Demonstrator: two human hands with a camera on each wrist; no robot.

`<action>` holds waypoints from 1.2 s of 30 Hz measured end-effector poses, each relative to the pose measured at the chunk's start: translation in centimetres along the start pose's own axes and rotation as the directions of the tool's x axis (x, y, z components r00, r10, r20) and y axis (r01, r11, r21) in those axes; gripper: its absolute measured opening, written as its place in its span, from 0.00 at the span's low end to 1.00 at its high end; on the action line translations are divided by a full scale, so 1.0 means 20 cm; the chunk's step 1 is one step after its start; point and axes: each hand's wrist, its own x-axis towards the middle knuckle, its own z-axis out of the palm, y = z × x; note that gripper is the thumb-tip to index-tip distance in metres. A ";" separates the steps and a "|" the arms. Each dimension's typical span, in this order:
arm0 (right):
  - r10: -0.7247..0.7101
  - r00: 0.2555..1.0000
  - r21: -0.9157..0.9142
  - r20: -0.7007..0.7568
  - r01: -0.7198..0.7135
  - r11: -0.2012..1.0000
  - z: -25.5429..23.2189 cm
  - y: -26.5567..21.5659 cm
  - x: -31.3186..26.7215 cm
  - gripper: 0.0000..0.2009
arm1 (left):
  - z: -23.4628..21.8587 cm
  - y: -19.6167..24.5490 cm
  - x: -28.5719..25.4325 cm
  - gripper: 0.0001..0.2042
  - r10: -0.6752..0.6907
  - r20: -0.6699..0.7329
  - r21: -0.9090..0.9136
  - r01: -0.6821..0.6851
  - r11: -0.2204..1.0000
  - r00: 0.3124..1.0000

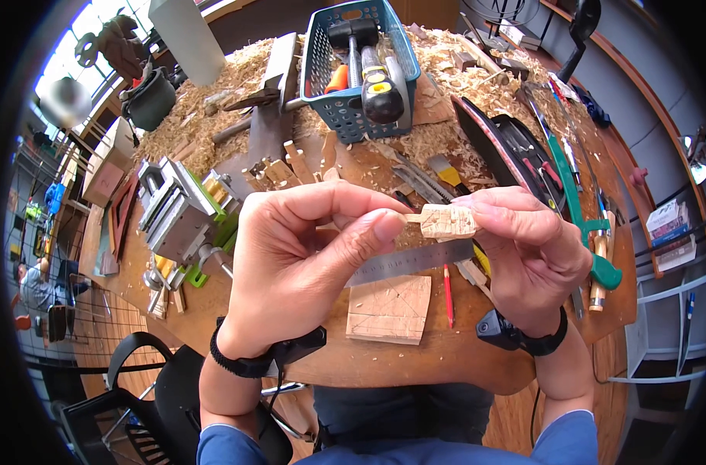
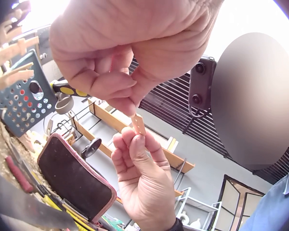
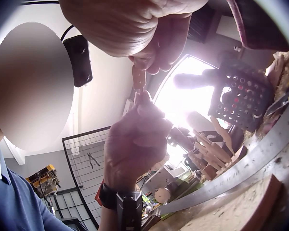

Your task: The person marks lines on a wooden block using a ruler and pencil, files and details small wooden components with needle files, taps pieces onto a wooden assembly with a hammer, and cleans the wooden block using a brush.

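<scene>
A small carved wooden piece [image 1: 448,222] with a narrow stem and pencilled marks hangs over the bench between both hands. My left hand [image 1: 291,256] pinches the stem between thumb and forefinger. At the wider end, the right hand [image 1: 535,244] grips the piece with thumb and fingertips. The wrist views show the same piece [image 2: 139,124] bridging the fingertips of both hands. Below it in the head view lie a steel ruler [image 1: 407,264], a flat wooden block [image 1: 389,311] with pencil lines and a red pencil [image 1: 449,296].
A blue-green basket [image 1: 341,116] of tools stands at the back amid wood shavings [image 1: 213,93]. To the left is a metal vise [image 1: 178,213], with carved wooden sticks [image 1: 279,172] near it. A black tool case [image 1: 515,151] and a green-handled saw [image 1: 573,194] lie right.
</scene>
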 end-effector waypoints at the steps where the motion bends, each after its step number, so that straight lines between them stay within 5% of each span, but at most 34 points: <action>1: -0.006 1.000 0.009 -0.029 0.006 1.000 0.01 0.00 0.00 0.08 | 0.00 0.00 0.00 0.08 -0.016 0.004 0.001 0.016 1.000 1.000; 19: 0.136 0.986 -0.003 -0.096 -0.137 0.991 0.01 -0.04 -0.02 0.07 | -0.01 -0.03 0.00 0.09 0.065 0.033 -0.016 -0.064 0.998 0.997; 36: 0.071 0.993 0.009 -0.096 -0.070 0.997 0.01 -0.01 -0.02 0.05 | -0.02 -0.05 0.01 0.07 0.161 0.079 -0.047 -0.158 0.986 0.984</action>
